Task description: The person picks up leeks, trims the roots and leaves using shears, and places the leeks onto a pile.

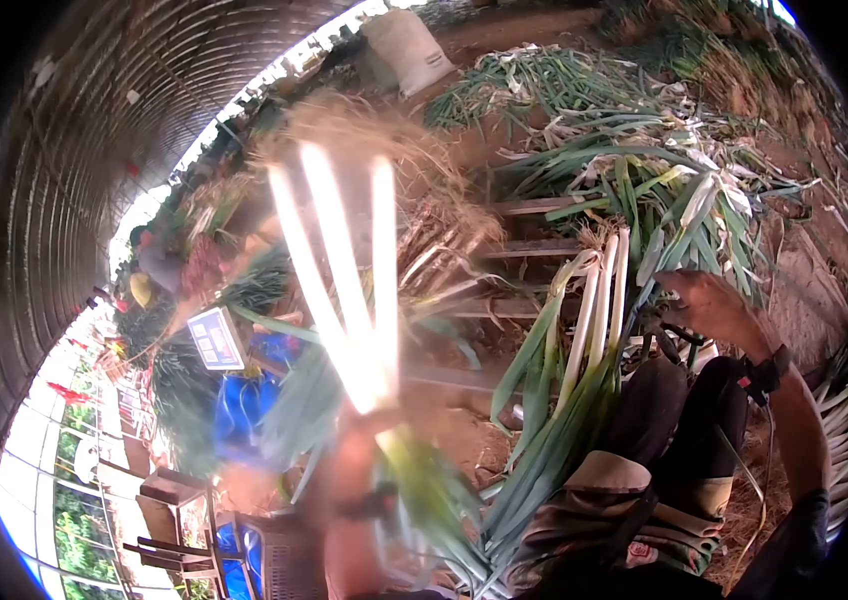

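Note:
My left hand [352,455], smeared by motion, is wrapped round the lower part of several large green onions [376,270]. Their white stalks point up and glare in the light, with stringy roots at the top and green leaves trailing below the hand. More green onions [596,310] lean by my knees, roots up, leaves running down beside my lap. My right hand [709,305] is just beyond my knees with curled fingers. A dark, handle-like thing [682,333] shows under those fingers; I cannot make out its kind.
Heaps of green onions [634,150] lie on wooden slats and soil ahead. A white sack [409,52] stands behind. To the left are a scale display [216,338], a blue container [242,415], a wooden chair [174,490] and a plastic crate [292,555]. A person [156,262] is further back.

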Demonstrator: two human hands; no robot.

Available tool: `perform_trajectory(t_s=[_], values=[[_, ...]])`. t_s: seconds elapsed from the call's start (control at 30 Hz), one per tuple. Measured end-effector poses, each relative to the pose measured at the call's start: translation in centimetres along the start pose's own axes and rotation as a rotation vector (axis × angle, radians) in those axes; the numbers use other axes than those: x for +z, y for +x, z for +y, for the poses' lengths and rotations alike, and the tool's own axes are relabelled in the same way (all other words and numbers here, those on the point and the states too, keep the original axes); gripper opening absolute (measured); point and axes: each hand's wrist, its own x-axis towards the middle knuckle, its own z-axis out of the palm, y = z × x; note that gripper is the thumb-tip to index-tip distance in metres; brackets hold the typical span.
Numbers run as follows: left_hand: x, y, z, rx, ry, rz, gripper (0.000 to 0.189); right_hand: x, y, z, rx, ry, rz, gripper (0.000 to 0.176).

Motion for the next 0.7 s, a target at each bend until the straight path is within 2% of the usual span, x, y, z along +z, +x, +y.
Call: perform_trajectory(t_s=[0.07,0.17,0.2,0.3,0.33,0.43,0.47,0.57,0.63,0.67,0.7], values=[[1.6,0.4,3.0,0.003,-0.108,-0.006,0.059,1.5,-0.5,-0.7,-0.211,-0.104,0.208,0.038],[1.3,1.1,3.9,0.086,-0.102,-0.024,0.060,3.2,-2.0,-1.7,-0.143,-0.163,0.150,0.026],[1.5,1.4,4.4,0.133,-0.125,-0.047,0.054,3.1,-2.3,-2.2,-0.169,-0.110,0.146,0.023],[2.1,2.6,5.9,0.173,0.072,0.103,0.051,0.3,-3.5,-5.2,-0.140,0.041,0.114,0.028],[2.2,3.1,6.6,0.125,0.201,0.166,0.043,1.7,-3.0,-3.7,-0.283,0.005,0.168,0.042],[3.6,4.4,10.2,0.100,0.613,0.098,0.035,-0.7,-4.0,-6.5,-0.356,-0.235,0.312,0.055],[4.7,4.8,11.3,0.090,0.761,0.152,0.026,-2.1,-4.3,-7.5,-0.403,-0.248,0.340,0.063],[7.6,6.8,12.6,0.263,1.134,0.042,0.028,-3.5,-3.2,-8.4,-0.466,-0.285,0.388,0.037],[10.6,7.1,12.0,0.290,1.251,0.062,0.027,-4.7,-3.2,-9.0,-0.538,-0.365,0.436,0.014],[12.0,7.1,11.7,0.303,1.314,0.080,0.027,-5.0,-2.7,-9.3,-0.559,-0.346,0.494,0.023],[13.5,7.0,11.3,0.265,1.392,0.029,0.031,-5.4,-2.3,-9.6,-0.562,-0.369,0.512,0.046]])
